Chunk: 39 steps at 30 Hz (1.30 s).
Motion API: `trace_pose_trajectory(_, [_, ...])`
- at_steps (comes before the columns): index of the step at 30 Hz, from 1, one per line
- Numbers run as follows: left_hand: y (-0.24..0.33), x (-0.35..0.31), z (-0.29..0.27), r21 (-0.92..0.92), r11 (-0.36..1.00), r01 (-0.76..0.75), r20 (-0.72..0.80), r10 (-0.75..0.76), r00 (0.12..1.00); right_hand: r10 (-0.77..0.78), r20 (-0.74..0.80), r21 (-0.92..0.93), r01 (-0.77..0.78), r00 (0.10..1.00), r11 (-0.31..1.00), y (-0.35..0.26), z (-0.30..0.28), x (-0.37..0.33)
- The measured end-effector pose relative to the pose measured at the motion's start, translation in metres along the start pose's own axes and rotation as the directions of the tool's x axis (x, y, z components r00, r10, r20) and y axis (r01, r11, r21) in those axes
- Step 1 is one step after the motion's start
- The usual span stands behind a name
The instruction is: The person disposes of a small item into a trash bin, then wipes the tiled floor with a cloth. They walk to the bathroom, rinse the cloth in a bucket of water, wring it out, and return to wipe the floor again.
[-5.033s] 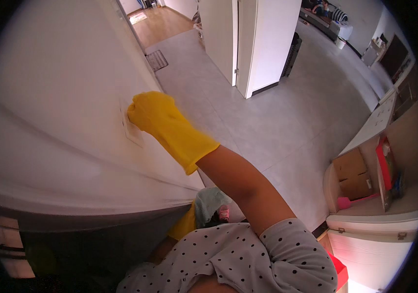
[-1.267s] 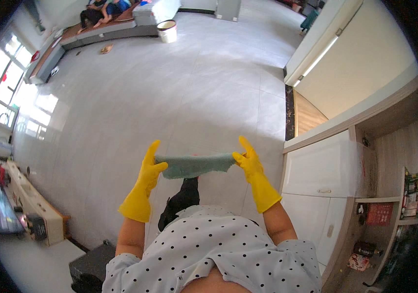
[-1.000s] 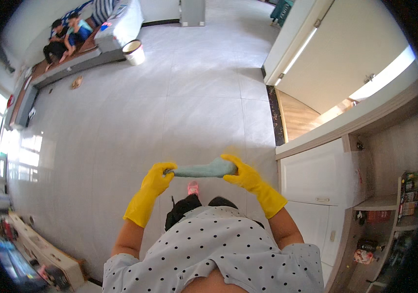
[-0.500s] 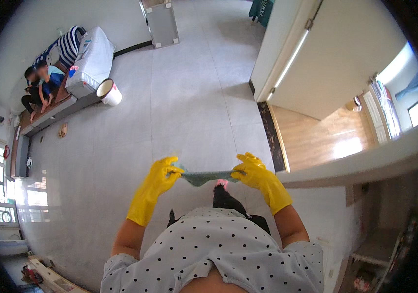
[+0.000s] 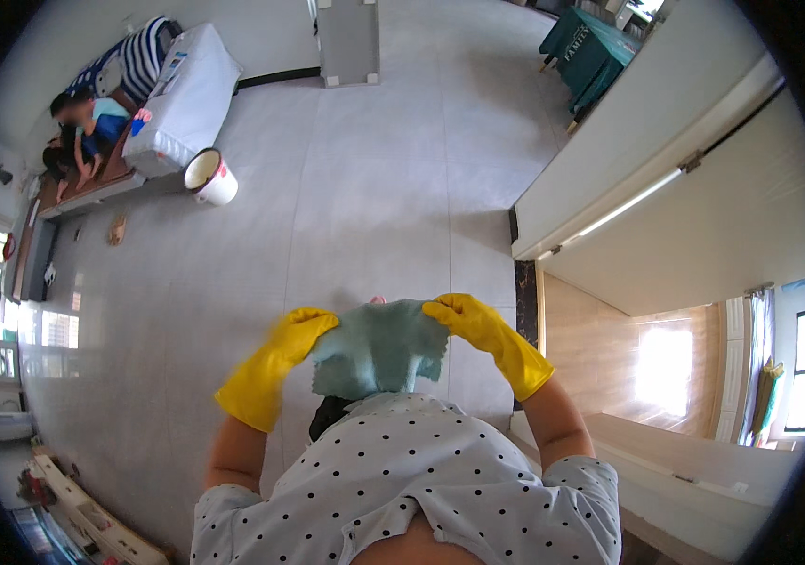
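Observation:
A grey-green cleaning cloth (image 5: pixel 379 348) hangs spread between my two hands, just in front of my body. My left hand (image 5: pixel 301 331), in a yellow rubber glove, pinches its upper left corner. The upper right corner is gripped by my right hand (image 5: pixel 464 318), gloved in the same yellow rubber. Damp-looking dark patches and a ragged lower edge show on the cloth. Behind it, most of my legs and feet are hidden.
A white bucket (image 5: pixel 211 177) stands on the grey tiled floor (image 5: pixel 355 226) near a covered sofa (image 5: pixel 184 104). Two people (image 5: pixel 87 137) sit beside the sofa. On the right, an open door (image 5: pixel 694 207) leads to a wood-floored room. A green-covered table (image 5: pixel 586 56) stands far right.
The cloth has gone from a narrow, sagging strip to a spread sheet hanging down. My view has shifted forward past the doorway, and the green-covered table shows more fully.

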<state>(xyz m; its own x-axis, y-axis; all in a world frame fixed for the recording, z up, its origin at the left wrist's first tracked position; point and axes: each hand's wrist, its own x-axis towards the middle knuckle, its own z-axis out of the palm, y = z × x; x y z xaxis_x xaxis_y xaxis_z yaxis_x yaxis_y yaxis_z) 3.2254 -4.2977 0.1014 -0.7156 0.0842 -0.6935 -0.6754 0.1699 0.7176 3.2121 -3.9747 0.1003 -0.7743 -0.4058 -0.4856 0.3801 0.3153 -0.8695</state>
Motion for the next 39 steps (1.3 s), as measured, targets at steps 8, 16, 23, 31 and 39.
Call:
trace_pose_trajectory(8, [0.130,0.168,0.043,-0.458,0.889,-0.006,0.333,0.178,0.926,-0.040,-0.333,-0.309,-0.068,0.942,0.949,-0.106,-0.061,0.124])
trace_pose_trajectory(16, [0.259,0.319,0.059,-0.021,0.975,-0.220,0.265,0.217,0.940,-0.095,-0.598,-0.266,-0.085,0.796,0.960,-0.142,-0.206,0.245])
trace_pose_trajectory(23, [0.366,0.451,0.083,-0.227,0.960,-0.165,0.419,0.249,0.873,-0.085,-0.271,-0.393,-0.030,0.959,0.919,-0.216,-0.325,0.364])
trace_pose_trajectory(31, [0.507,0.545,0.081,-0.548,0.836,-0.034,0.489,0.353,0.798,0.045,-0.018,-0.258,-0.048,0.999,0.965,-0.252,-0.453,0.519])
trace_pose_trajectory(39, [0.674,0.666,0.010,0.274,0.671,-0.689,0.147,0.679,0.719,-0.138,0.067,-0.411,0.153,0.988,0.899,-0.322,-0.597,0.660])
